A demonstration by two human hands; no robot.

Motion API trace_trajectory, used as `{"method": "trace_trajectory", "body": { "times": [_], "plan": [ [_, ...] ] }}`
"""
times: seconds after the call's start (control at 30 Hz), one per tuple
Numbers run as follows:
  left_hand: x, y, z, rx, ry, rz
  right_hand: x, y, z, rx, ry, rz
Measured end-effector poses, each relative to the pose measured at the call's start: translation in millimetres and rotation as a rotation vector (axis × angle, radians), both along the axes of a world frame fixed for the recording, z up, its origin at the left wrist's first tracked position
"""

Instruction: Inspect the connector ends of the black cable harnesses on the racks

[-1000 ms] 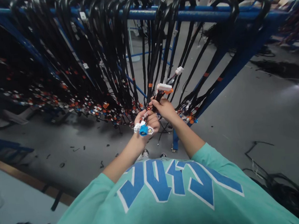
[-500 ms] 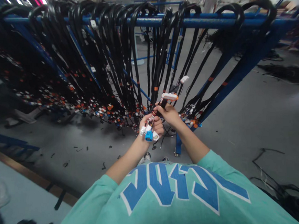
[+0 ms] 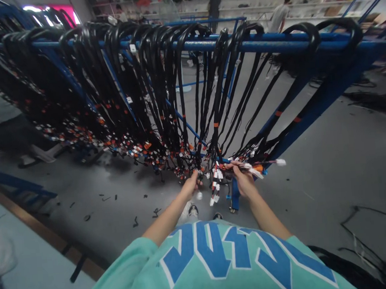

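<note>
Black wire harnesses (image 3: 214, 102) hang from a blue rail, with white, orange and blue connectors at their lower ends. My right hand (image 3: 244, 180) is closed round a branch of wires, whose white and orange connectors (image 3: 257, 169) stick out to the right. To its left, my left hand (image 3: 191, 185) has its fingers pinched together at the wire ends, and a small white connector (image 3: 199, 196) hangs just below it. Between the hands a bunch of white connectors (image 3: 216, 182) dangles.
The blue rack rail (image 3: 272, 44) runs across the view, and its leg stands near my right hand. A pale table (image 3: 19, 229) is at the lower left. Behind the rack, a person (image 3: 279, 17) stands near shelves. Black wires lie on the floor at right.
My hands were together, holding connectors; now they are apart, the left slightly lower and the right moved right and down. The blue connector has left my left hand. The view has tilted up.
</note>
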State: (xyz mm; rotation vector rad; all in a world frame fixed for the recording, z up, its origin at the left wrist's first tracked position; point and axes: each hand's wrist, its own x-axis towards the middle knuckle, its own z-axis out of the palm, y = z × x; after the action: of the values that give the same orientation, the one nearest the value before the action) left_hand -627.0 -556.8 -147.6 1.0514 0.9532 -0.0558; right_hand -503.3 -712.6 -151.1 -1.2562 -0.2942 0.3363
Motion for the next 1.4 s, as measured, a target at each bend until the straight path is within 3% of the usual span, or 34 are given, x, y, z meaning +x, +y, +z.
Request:
{"method": "trace_trajectory", "body": {
  "times": [0.13,0.33,0.5,0.83,1.17,1.3,1.4],
  "plan": [
    [-17,34,-15.7,-0.044,0.051,0.096,21,-25,-27.5,0.253,0.338,-0.079],
    [-57,54,-36.6,-0.207,0.088,0.189,66,-36,-42.7,0.249,0.602,-0.291],
    [-85,64,-51.2,-0.29,0.102,0.302,83,-3,-52.7,0.154,0.77,-0.266],
    [-116,92,-72.8,-0.385,0.091,0.466,79,62,-73.2,0.065,0.98,-0.152],
    [-140,117,-86.1,-0.423,0.132,0.556,65,107,-88.6,-0.07,0.958,-0.003],
    [-149,123,-90.7,-0.428,0.166,0.602,58,132,-82.0,-0.168,0.804,0.09],
    [-152,125,-92.1,-0.428,0.198,0.602,59,163,-69.0,-0.198,0.583,0.019]
  ]
}}
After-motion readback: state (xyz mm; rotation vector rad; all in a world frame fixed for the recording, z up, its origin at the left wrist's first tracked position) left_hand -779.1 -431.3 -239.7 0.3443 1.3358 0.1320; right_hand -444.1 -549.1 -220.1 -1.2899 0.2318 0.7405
